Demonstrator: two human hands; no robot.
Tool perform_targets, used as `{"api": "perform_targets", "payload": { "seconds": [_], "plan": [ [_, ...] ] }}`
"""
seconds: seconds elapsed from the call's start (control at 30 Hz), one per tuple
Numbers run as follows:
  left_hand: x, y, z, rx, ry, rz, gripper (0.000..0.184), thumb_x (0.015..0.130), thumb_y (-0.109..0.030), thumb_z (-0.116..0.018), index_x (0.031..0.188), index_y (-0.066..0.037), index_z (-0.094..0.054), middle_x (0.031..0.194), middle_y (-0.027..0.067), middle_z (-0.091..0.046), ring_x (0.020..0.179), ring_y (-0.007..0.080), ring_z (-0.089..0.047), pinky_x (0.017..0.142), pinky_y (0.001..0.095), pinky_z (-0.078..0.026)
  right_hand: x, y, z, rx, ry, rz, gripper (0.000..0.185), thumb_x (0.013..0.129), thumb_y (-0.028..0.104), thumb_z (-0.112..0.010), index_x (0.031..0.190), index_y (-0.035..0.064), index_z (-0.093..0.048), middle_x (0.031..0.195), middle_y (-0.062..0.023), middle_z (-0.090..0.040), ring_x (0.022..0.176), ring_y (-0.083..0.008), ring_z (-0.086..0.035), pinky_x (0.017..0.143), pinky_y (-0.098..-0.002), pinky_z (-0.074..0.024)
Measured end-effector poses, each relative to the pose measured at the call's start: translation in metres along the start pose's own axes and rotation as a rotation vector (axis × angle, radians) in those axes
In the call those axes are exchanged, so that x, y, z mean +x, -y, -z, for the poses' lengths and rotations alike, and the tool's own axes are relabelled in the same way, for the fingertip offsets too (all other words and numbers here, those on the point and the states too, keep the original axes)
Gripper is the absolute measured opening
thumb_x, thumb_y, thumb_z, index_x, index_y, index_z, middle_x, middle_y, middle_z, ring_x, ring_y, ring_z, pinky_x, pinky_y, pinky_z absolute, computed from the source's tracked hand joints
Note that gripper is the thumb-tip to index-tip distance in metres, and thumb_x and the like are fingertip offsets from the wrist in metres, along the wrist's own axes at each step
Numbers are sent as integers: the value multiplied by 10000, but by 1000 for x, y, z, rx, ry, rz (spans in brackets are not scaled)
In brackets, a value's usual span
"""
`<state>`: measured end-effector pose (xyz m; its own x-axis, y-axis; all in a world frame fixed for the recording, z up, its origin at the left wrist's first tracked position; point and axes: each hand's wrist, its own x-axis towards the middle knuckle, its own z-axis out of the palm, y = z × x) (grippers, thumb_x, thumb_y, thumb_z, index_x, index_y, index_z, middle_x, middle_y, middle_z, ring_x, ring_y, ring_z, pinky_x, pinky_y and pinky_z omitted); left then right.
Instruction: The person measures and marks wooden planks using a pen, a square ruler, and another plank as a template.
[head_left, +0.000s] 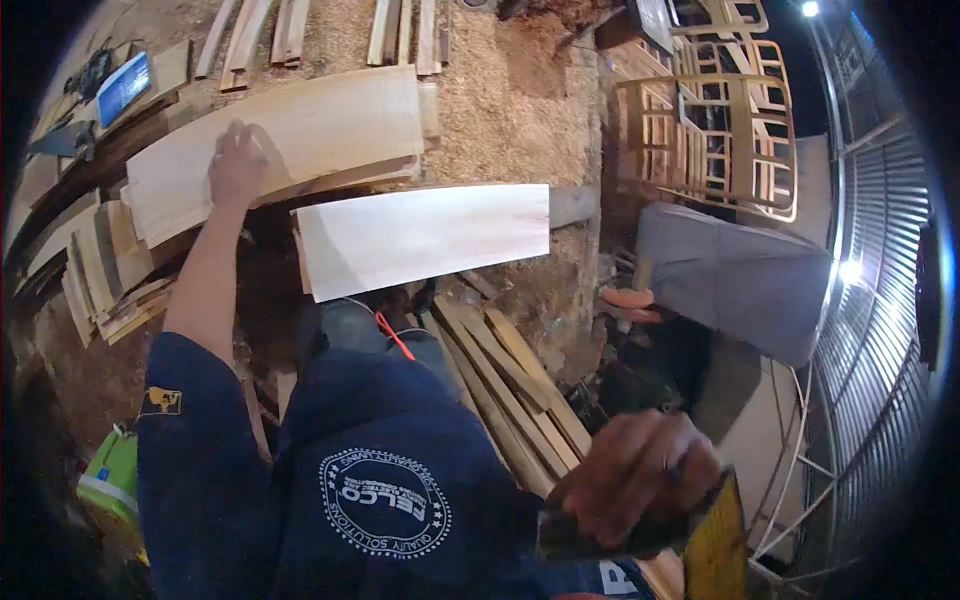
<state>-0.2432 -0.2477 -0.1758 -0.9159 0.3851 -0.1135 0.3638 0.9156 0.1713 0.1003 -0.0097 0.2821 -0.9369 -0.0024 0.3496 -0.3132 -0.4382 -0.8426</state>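
A wide pale board lies across stacked wood at the upper left. My left hand rests on its top face, fingers down against the wood, gripping nothing that shows. Nearer my body is a second, shorter light board, lying apart from my hands. My right hand, slightly blurred and close to the camera at the lower right, has its fingers curled around a dark flat object. Beside that hand is a yellow item, partly cut off by the frame's bottom edge.
Long wood strips lie below the short board. Thin offcuts are stacked at the left, near a green container. Slatted wooden frames stand at the upper right, above a grey covered surface. Sawdust covers the ground.
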Motion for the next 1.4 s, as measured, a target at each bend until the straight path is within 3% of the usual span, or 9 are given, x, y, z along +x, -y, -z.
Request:
{"api": "perform_targets", "payload": {
  "seconds": [0.1,0.3,0.47,0.53,0.67,0.8,0.93,1.17,1.4],
  "plan": [
    [-19,-5,10,-41,41,9,644,879,-286,-692,1466,-176,-452,1630,79,-318,1460,360,-375,1145,508,-411,4,34,5,-109,344,-147,100,955,43,-608,874,12,-560,793,-286,-703,737,-403,-724,691,-553,-625],
    [-27,-14,11,-110,172,55,634,886,-252,-636,1479,-153,-436,1638,111,-295,1443,407,-378,1132,507,-436,2,65,-14,-401,19,18,165,1011,94,-510,878,7,-556,805,-279,-704,734,-401,-725,710,-527,-630],
    [-30,-17,-4,-114,230,44,588,887,-218,-613,1449,-142,-456,1637,112,-283,1430,406,-389,1120,503,-452,-14,102,-11,-317,209,-211,274,1019,152,-511,775,40,-570,760,-198,-716,652,-343,-724,616,-446,-630],
    [-38,-25,21,-111,291,69,586,888,-220,-621,1445,-140,-458,1635,112,-286,1428,402,-391,1131,492,-441,-33,117,-13,-348,215,-163,303,1012,163,-523,734,53,-574,732,-176,-712,609,-317,-717,575,-418,-624],
    [-48,-36,38,-155,387,62,614,878,-233,-659,1451,-141,-460,1622,119,-309,1426,386,-394,1158,467,-416,-92,154,-24,-564,-58,320,332,996,176,-536,686,66,-578,696,-152,-703,551,-280,-701,530,-385,-614],
    [-54,-25,17,-184,308,49,635,862,-235,-689,1445,-112,-468,1595,139,-348,1433,363,-392,1161,460,-414,-43,150,-31,-641,41,270,292,966,185,-565,704,63,-604,650,-109,-683,509,-232,-692,464,-359,-594],
    [-52,-24,17,-238,333,64,642,855,-232,-686,1438,-64,-474,1578,170,-368,1411,376,-420,1161,464,-408,-36,145,-34,-520,145,199,282,970,186,-560,722,59,-604,657,-111,-682,506,-234,-690,453,-359,-588],
    [-56,-22,26,-288,323,29,618,848,-216,-679,1405,-11,-508,1508,218,-449,1365,382,-473,1145,443,-419,-73,182,-39,-469,-22,389,265,976,187,-552,756,51,-605,670,-115,-681,501,-236,-688,434,-360,-577],
    [-65,-34,13,-201,248,-12,581,853,-203,-675,1385,-18,-534,1510,227,-455,1390,379,-454,1159,435,-405,-53,125,-33,-51,185,323,250,982,189,-544,789,43,-607,683,-119,-680,495,-239,-687,415,-360,-565]
  ]
}}
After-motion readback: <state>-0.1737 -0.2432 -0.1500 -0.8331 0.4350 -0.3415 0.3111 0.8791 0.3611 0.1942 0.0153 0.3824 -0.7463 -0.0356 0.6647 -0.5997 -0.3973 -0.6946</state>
